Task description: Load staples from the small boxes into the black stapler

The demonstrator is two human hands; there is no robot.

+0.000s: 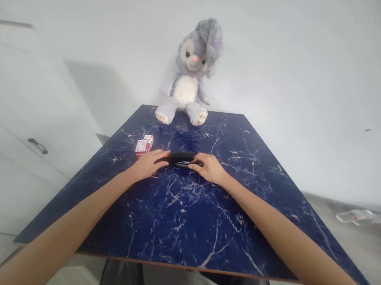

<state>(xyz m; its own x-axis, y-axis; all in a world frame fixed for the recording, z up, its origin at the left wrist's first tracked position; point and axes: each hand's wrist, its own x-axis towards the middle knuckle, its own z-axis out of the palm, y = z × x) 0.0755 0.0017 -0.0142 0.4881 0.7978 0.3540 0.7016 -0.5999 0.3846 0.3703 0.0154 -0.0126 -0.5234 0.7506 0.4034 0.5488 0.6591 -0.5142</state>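
A dark, elongated object [181, 158], black with a shiny grey strip along its near side, lies between my two hands at the middle of the blue marbled table [182, 223]. Its left end is held by my left hand [149, 163], thumb in front and fingers behind, with a bit of orange by the fingertips. At the right end my right hand [208, 167] grips it in the same way. What exactly the object is cannot be made out. Just left of my left hand stand small red and white boxes [144, 146], close together.
A grey plush rabbit [186, 87] sits at the table's far edge against the white wall. Left of the table is a white cabinet door with a dark handle [38, 146]. Clear plastic wrapping [363, 217] lies on the floor at the right.
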